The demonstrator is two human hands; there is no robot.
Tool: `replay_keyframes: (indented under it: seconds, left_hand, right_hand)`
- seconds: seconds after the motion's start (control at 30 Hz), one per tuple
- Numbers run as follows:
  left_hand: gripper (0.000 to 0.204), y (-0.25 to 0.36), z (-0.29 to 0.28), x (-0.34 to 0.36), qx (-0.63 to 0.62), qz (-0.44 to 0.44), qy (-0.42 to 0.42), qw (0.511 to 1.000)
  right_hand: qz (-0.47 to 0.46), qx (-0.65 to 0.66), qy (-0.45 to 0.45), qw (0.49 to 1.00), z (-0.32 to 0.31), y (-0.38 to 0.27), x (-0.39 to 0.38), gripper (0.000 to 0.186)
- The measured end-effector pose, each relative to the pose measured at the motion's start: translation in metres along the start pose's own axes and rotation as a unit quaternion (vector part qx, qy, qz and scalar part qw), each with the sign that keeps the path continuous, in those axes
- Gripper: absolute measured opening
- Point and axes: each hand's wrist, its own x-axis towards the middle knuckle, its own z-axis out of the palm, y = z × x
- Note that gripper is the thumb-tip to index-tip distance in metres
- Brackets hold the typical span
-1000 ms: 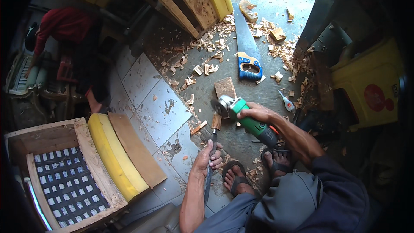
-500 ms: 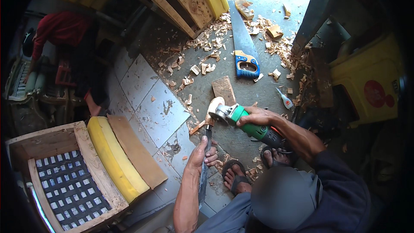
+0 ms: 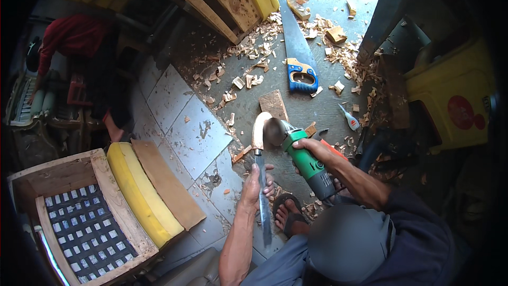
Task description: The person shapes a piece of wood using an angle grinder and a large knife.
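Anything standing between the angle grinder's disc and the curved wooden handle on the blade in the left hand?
Nothing visible: the angle grinder's disc sits immediately right of the curved wooden handle; whether they touch is unclear.

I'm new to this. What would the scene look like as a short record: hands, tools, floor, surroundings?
Left hand: grips the blade
Right hand: grips the grinder
Blade: curved wooden handle
Grinder: green and dark; disc beside the handle, contact unclear
Floor: saw, wood block, bottle, shavings
Left side: wooden frame, yellow pad
Far left: another person in red
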Motion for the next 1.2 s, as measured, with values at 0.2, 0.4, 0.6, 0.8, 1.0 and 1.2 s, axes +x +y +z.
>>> replay_keyframes:
  seconds: [0.2,0.4,0.6,0.8,1.0,1.2]
  left_hand:
    - [0.066,-0.030,0.020,0.014,-0.041,0.034,0.037,0.998]
    - [0.065,-0.030,0.027,0.016,-0.034,0.035,0.058,0.997]
    - [0.067,-0.030,0.026,0.014,-0.039,0.033,0.066,0.996]
    - [0.070,-0.031,0.028,0.014,-0.036,0.026,0.065,0.997]
    - [0.070,-0.031,0.026,0.016,-0.026,0.025,0.068,0.997]
    - [0.070,-0.027,0.029,0.013,0.001,0.024,0.080,0.997]
  right_hand:
    - [0.019,0.059,0.005,0.998,0.009,0.023,-0.010,0.051]
    - [0.009,0.045,0.003,0.999,0.016,0.018,-0.014,0.051]
    - [0.016,0.044,0.020,0.999,0.021,0.017,-0.014,0.048]
    - [0.019,0.049,0.011,0.999,0.015,0.024,-0.008,0.048]
    - [0.019,0.026,0.010,0.999,0.014,0.026,-0.007,0.054]
    - [0.019,0.050,0.009,0.999,0.017,0.024,-0.011,0.048]
